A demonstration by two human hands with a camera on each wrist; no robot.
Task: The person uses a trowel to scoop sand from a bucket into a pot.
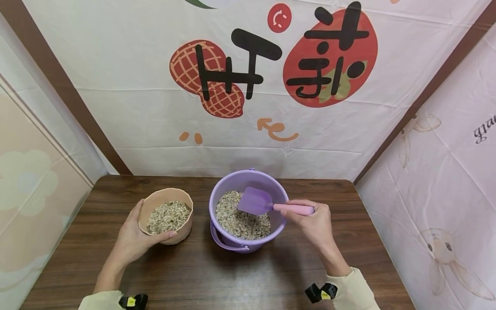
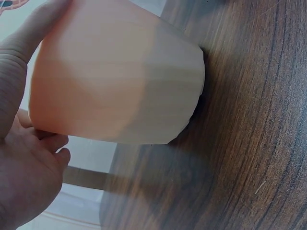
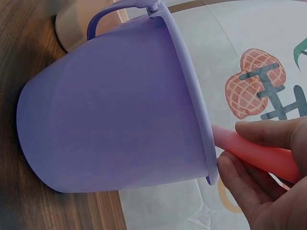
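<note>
My left hand (image 1: pixel 133 234) grips the side of a peach-coloured pot (image 1: pixel 182 236), thumb on the near side and fingers round the far left. Pale gravel (image 1: pixel 169 216) partly fills this pot. In the left wrist view, the wall of the pot (image 2: pixel 115 76) hides some of the fingers. My right hand (image 1: pixel 315 221) holds a toy shovel by its pink handle (image 1: pixel 292 209). The purple blade (image 1: pixel 255 201) is inside a purple bucket (image 1: pixel 280 193), above more gravel (image 1: pixel 242 221). In the right wrist view, the bucket wall (image 3: pixel 110 105) hides the blade, while thumb and fingers pinch the handle (image 3: pixel 254 151).
Both containers stand on a dark wooden table (image 1: pixel 186 280), the pot left of the bucket. The bucket's handle (image 1: pixel 228 246) hangs down at its front. A printed cloth (image 1: pixel 147 120) rises behind the table's back edge, with more cloth at both sides.
</note>
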